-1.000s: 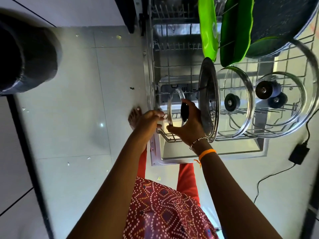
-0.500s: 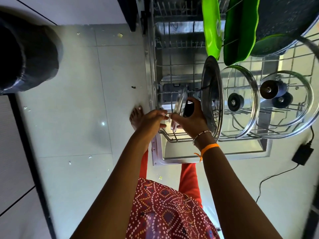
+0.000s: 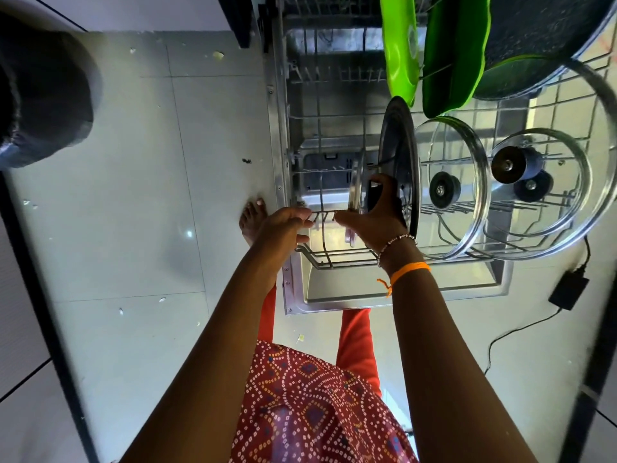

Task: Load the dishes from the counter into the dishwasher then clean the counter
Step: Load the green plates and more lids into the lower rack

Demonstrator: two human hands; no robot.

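Observation:
The dishwasher's lower wire rack (image 3: 337, 259) is pulled out over the open door (image 3: 394, 289). My right hand (image 3: 374, 215) grips the black knob of a small glass lid (image 3: 354, 185), which stands nearly edge-on in the rack's front left tines. My left hand (image 3: 283, 225) hovers at the rack's left edge, fingers loosely curled and holding nothing. To the right stand a steel lid (image 3: 399, 155) and three glass lids (image 3: 467, 182) with black knobs. Behind them are two green plates (image 3: 400, 45) and a dark pan (image 3: 541, 38).
A black bin (image 3: 40, 95) stands on the tiled floor at the left. Crumbs lie scattered on the floor tiles. A black power adapter (image 3: 567, 290) and its cable lie on the floor to the right of the door. My bare foot (image 3: 252, 217) is beside the door's left edge.
The small glass lid has turned from facing me to nearly edge-on and moved right, toward the steel lid. My left hand has stayed at the rack's left edge.

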